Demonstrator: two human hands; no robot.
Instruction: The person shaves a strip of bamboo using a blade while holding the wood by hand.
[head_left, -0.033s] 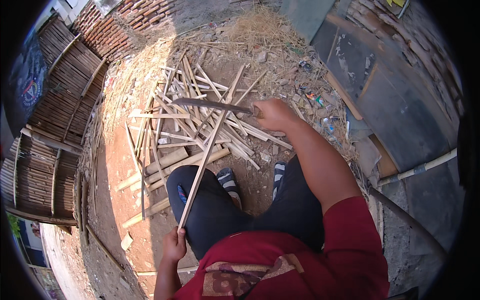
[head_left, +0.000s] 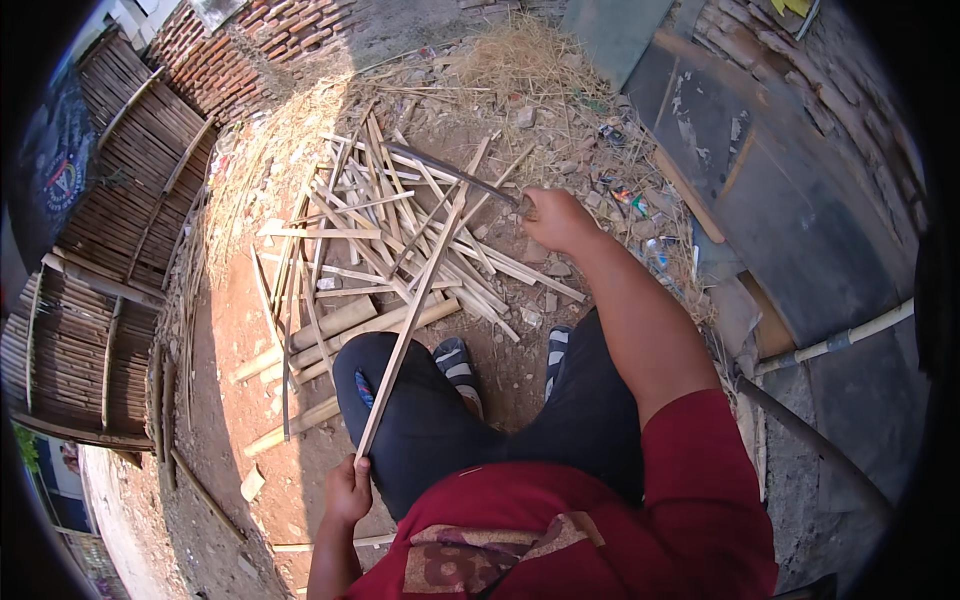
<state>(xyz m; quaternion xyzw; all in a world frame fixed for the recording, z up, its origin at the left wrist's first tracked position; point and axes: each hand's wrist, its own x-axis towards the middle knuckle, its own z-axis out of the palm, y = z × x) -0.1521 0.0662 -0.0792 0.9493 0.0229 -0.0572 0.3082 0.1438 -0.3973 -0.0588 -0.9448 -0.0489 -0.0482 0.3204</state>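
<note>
- My left hand [head_left: 349,490], low at seven o'clock, is clenched around the near end of a long bamboo strip [head_left: 410,325].
- The strip runs up across my left knee toward twelve o'clock, its far end over the pile of split bamboo slats [head_left: 400,240].
- My right hand [head_left: 556,218], at one o'clock, grips the handle of a long dark blade [head_left: 450,172].
- The blade points toward eleven o'clock, crossing the strip's far end.
- My striped sandals [head_left: 458,365] sit on the red dirt near the centre.
</note>
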